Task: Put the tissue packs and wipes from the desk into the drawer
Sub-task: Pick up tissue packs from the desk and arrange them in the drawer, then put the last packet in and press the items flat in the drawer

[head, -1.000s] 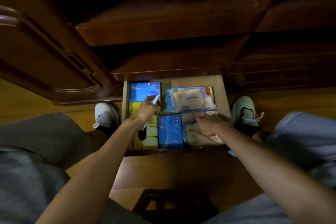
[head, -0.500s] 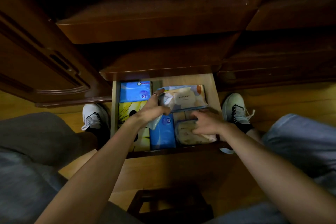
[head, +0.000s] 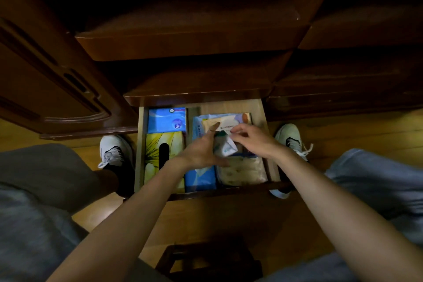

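Since a half-second ago, I see the right hand (head: 254,142) rise off the beige pack at 5 o'clock to meet the left hand (head: 201,151) at centre. Both hands pinch one small tissue pack (head: 225,147) above the open drawer (head: 140,144). Its long axis runs 11 to 5 o'clock, directly over the wipes pack (head: 229,122) at 12 o'clock.

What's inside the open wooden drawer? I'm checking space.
Open wooden drawer: two blue tissue packs, yellow flowered pack, two wipes packs. Both hands hold a small pack, hiding the middle.
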